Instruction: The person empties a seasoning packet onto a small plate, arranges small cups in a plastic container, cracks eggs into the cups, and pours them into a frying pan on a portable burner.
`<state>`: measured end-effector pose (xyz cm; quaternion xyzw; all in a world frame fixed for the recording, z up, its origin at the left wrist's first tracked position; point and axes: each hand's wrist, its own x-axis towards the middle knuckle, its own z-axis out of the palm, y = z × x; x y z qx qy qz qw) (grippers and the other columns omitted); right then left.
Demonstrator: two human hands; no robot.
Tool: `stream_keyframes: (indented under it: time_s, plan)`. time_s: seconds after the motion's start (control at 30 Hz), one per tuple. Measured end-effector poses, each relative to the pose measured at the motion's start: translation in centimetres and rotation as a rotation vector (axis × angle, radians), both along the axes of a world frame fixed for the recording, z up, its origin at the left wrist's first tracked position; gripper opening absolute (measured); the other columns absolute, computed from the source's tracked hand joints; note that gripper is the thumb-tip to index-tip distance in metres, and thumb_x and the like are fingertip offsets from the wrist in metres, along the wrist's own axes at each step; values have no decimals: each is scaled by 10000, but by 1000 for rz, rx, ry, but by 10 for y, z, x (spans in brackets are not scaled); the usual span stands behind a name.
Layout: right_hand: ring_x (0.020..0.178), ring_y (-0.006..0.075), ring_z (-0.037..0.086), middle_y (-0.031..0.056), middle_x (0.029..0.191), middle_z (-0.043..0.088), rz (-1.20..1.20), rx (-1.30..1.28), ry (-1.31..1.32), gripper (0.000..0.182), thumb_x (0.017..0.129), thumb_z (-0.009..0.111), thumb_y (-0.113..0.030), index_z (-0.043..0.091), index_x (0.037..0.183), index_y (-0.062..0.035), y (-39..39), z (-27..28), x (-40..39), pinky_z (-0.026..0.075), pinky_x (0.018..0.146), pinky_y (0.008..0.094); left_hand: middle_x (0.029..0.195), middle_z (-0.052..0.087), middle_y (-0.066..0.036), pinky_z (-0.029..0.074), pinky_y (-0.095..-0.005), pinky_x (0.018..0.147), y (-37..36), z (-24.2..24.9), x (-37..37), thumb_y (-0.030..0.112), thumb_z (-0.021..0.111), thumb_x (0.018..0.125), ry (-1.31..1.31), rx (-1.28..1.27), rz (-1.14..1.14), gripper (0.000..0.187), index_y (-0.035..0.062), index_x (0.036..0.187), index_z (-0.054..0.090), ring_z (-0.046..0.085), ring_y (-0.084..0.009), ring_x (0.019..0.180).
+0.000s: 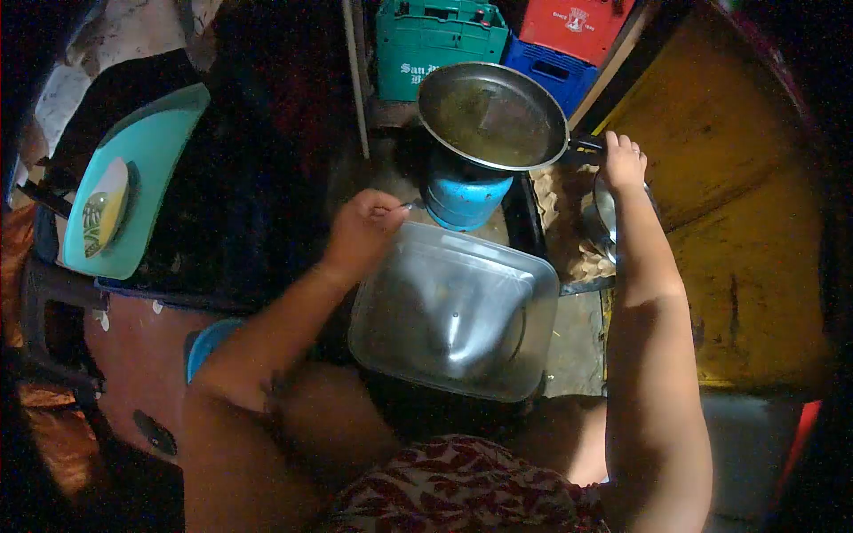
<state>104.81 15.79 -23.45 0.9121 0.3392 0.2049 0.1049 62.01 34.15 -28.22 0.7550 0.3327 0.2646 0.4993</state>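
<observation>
My right hand (626, 160) is closed around the black handle of a dark frying pan (491, 115). The pan has a pale rim and a shiny, yellowish film inside, and it stands over a small blue gas tank (466, 202). Beside that tank, on its left, my left hand (369, 226) is pinched shut on something small and dark that I cannot make out. Just below both hands, a translucent plastic tub (453, 311) sits between my knees, its inside catching the light.
A green crate (440, 53), a red crate (577, 22) and a blue crate (551, 75) stand behind the pan. Under my right forearm is a metal pot (602, 218) near egg-tray cardboard (546, 200). At left, a turquoise tray (147, 195) carries a patterned bowl (108, 209). A yellowish board (737, 222) lies right.
</observation>
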Motion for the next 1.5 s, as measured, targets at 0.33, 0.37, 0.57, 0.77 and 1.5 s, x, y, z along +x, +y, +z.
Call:
stream_keyframes:
  time_s: [0.33,0.37,0.57,0.77,1.5]
  plan:
    - [1201,306,528,67,1251,585,-10,-60,123,377,927,446,-157,490,1294,-233,5,5,12,434,932,540,800,645,-34,497,-288,710,9,7,19,214,718,836,-31,173,29,191,43,893,655,586,-128,743]
    - [1205,300,528,66,1265,581,-17,-59,132,376,933,438,-170,487,1299,-243,6,4,15,433,928,545,795,642,-33,495,-286,699,8,8,25,208,724,832,-70,167,37,186,41,877,653,583,-125,733]
    - [1213,304,528,76,1280,587,-56,-117,229,364,954,382,-192,496,1291,-268,11,10,23,395,959,563,776,644,-34,488,-269,655,14,-14,71,169,753,808,-244,139,33,188,26,864,646,581,-111,701]
    - [1210,312,531,81,1261,600,-47,-86,244,318,956,371,-190,523,1230,-246,13,10,25,387,967,556,781,657,-56,497,-265,664,17,-34,105,147,768,801,-253,1,108,214,22,895,621,609,-119,733]
    - [1160,354,555,126,1257,606,-12,134,254,458,900,542,-223,482,1354,-228,-21,-17,87,414,946,480,925,642,-119,506,-375,798,90,-42,86,216,777,775,-206,170,442,350,40,1002,578,614,-250,864]
